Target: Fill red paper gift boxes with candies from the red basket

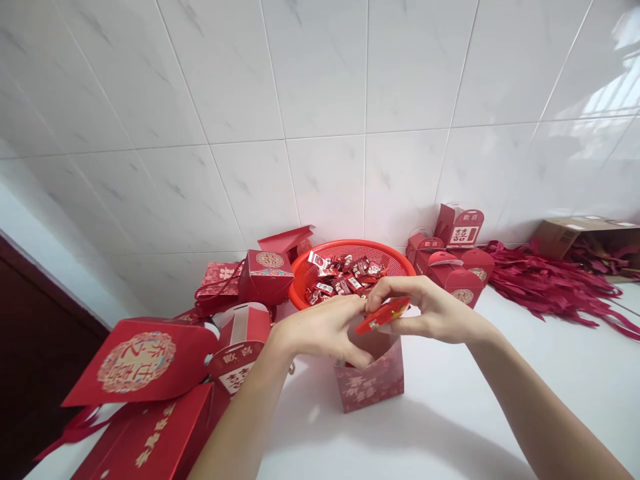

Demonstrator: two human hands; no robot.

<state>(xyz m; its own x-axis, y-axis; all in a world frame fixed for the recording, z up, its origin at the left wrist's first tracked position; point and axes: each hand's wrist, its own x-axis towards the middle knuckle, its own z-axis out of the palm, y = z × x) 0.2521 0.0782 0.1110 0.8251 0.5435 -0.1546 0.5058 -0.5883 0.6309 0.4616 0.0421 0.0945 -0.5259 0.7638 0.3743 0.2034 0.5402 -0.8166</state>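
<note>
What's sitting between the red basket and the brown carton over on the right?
Small red boxes stand beside the basket, then a heap of red ribbons reaches the carton; the head view shows it.

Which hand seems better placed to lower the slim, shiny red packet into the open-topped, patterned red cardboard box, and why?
Probably the right hand: its fingers appear to pinch the packet above the box, while the left hand has its thumb at the box's opening.

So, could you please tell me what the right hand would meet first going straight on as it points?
Most likely the left hand, close ahead of the right hand, though depth is unclear.
</note>
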